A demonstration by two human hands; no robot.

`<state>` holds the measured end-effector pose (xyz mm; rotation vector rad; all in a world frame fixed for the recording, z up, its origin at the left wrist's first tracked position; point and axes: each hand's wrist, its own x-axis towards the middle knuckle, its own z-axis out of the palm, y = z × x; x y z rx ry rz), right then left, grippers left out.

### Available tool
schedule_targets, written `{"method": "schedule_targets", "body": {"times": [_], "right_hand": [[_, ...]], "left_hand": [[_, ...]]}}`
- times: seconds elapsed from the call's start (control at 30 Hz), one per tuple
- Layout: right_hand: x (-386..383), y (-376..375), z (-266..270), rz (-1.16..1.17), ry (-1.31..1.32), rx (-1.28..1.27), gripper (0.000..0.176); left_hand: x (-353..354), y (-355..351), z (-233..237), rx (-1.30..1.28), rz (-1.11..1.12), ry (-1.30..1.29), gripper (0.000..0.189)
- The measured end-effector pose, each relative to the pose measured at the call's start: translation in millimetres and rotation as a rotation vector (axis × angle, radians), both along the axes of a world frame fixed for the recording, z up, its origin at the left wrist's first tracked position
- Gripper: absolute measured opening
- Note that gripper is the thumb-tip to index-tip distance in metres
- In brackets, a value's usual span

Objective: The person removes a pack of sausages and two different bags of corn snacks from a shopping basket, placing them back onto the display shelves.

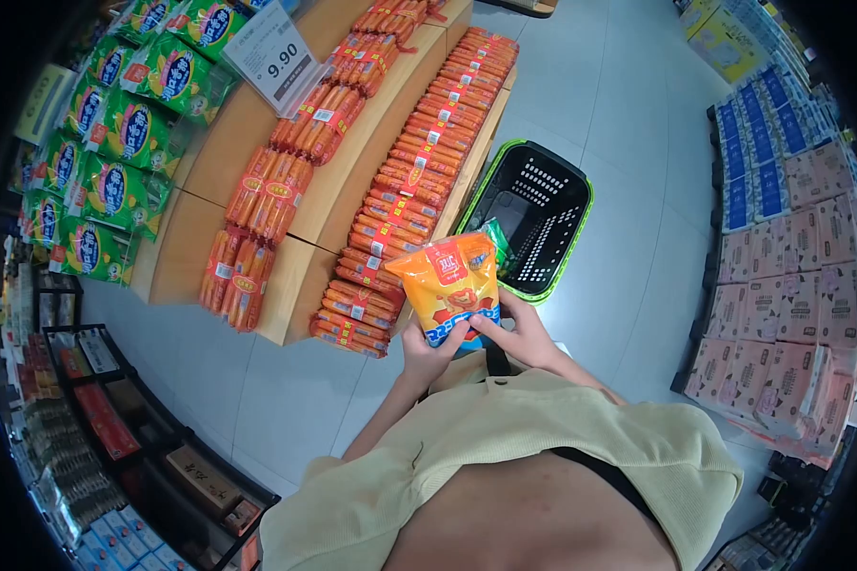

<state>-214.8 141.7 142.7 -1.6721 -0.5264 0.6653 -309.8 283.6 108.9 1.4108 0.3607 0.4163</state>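
Observation:
An orange and yellow snack bag [448, 284] with blue lettering along its bottom is held in front of my body. My left hand [430, 352] grips its lower left corner, thumb on the front. On the lower right, my right hand [522, 331] is closed on the bag's edge, its thumb also pressed to the front. The fingers behind the bag are hidden. Just past the bag, a black shopping basket [573, 221] with a bright green rim stands on the floor. A green packet [497, 238] shows at the basket's near side, partly covered by the bag.
Stepped wooden shelves [300, 276] at left carry bundled red-wrapped sausages [414, 181] and green snack bags [114, 186]. A price sign [274, 59] reads 9.90. Stacked pink packs [781, 314] and blue-white packs [757, 143] line the right. A dark rack [114, 409] stands lower left.

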Motion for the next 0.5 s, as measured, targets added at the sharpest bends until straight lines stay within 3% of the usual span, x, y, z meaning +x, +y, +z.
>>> {"method": "schedule_targets", "body": {"times": [0.3, 0.43, 0.5], "right_hand": [[64, -3, -7, 0.064, 0.027, 0.005, 0.039], [120, -11, -9, 0.093, 0.06, 0.042, 0.041], [157, -16, -10, 0.137, 0.125, 0.092, 0.042]], "left_hand": [[55, -5, -5, 0.096, 0.077, 0.013, 0.036], [107, -6, 2, 0.255, 0.035, 0.041, 0.039], [142, -13, 13, 0.194, 0.02, 0.068, 0.039]]}}
